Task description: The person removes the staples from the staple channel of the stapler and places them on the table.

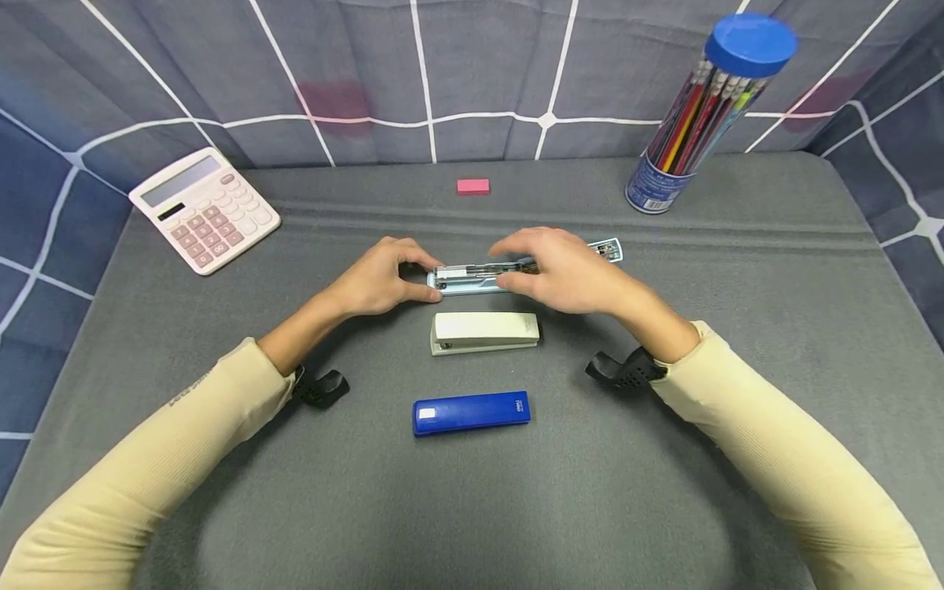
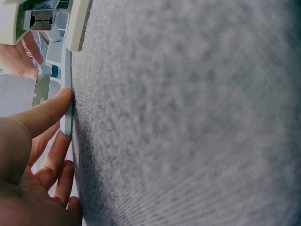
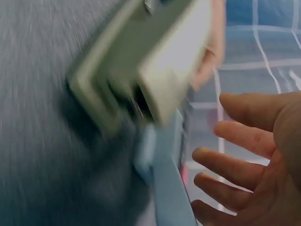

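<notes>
A light blue stapler (image 1: 466, 287) lies opened out on the grey table, its metal staple channel exposed and its cover stretching to the right. My left hand (image 1: 382, 279) pinches the left end of its base between thumb and fingers, as the left wrist view shows on the base edge (image 2: 67, 120). Over the stapler's middle is my right hand (image 1: 564, 270), hiding part of it. In the right wrist view its fingers (image 3: 235, 169) are spread and loosely extended, with nothing between them. Just nearer to me sits a cream stapler (image 1: 487, 329), closed.
A dark blue stapler (image 1: 472, 412) lies closest to me. Behind the opened stapler is a small pink box (image 1: 473, 187). A pink calculator (image 1: 206, 211) lies at the back left, and a blue-lidded tub of pencils (image 1: 696, 115) stands at the back right, before a checked cloth (image 1: 487, 74).
</notes>
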The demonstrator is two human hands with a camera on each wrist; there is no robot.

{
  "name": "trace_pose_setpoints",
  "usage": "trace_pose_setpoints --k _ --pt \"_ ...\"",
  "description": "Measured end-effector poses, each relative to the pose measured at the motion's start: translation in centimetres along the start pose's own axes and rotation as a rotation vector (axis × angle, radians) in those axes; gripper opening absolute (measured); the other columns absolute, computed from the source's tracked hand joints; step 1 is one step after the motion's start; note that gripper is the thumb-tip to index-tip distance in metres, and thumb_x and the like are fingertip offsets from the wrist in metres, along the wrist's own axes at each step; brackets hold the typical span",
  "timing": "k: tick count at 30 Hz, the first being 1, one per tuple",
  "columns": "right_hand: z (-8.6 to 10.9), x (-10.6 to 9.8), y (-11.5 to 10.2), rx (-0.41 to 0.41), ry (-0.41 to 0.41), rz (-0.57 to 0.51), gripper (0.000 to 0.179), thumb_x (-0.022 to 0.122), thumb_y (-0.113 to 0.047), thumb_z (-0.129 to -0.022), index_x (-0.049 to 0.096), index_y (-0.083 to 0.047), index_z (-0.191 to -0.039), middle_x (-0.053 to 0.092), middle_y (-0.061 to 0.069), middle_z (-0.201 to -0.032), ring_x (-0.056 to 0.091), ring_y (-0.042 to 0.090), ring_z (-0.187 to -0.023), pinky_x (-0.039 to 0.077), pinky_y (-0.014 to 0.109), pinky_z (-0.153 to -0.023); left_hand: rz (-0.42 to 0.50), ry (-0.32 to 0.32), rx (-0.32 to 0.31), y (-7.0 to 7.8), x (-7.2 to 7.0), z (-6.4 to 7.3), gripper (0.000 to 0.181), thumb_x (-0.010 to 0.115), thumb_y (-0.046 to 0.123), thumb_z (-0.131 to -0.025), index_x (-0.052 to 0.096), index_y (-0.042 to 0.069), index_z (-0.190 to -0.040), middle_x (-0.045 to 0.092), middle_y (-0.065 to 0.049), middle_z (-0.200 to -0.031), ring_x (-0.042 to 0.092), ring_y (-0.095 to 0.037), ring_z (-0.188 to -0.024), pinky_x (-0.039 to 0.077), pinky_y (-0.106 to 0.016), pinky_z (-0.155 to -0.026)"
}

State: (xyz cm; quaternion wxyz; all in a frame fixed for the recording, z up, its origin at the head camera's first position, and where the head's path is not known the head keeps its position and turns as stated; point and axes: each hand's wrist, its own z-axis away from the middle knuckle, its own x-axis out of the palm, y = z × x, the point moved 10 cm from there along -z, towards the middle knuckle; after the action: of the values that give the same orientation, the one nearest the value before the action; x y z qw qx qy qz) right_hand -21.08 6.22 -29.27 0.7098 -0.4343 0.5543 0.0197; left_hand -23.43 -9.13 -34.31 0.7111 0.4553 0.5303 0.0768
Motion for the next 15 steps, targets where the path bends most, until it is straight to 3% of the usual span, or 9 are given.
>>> trace_pose_setpoints --k 6,15 --pt "-1.7 3.3 -1.8 -0.037 -0.139 -0.007 0.039 0.065 -0.022 -0.095 0.062 -0.003 -0.13 0.061 0.011 -0.128 0.055 0.023 -0.118 0.04 0.041 -0.101 -0.018 -0.008 -0.034 -0.4 0.0 0.0 0.035 0.085 0.015 -0.079 0.075 0.006 -0.11 0.067 -0.005 -0.1 0.05 -0.024 -0.097 0.034 -0.04 -0.084" --pt "-1.9 3.9 -1.5 -0.023 -0.133 -0.008 0.036 0.064 -0.02 -0.095 0.064 0.0 -0.125 0.062 0.012 -0.126 0.057 0.025 -0.116 0.041 0.043 -0.099 -0.026 -0.01 -0.015 -0.4 0.0 0.0 0.034 0.085 0.015 -0.078 0.075 0.006 -0.11 0.067 -0.006 -0.1 0.051 -0.024 -0.095 0.034 -0.04 -0.083"
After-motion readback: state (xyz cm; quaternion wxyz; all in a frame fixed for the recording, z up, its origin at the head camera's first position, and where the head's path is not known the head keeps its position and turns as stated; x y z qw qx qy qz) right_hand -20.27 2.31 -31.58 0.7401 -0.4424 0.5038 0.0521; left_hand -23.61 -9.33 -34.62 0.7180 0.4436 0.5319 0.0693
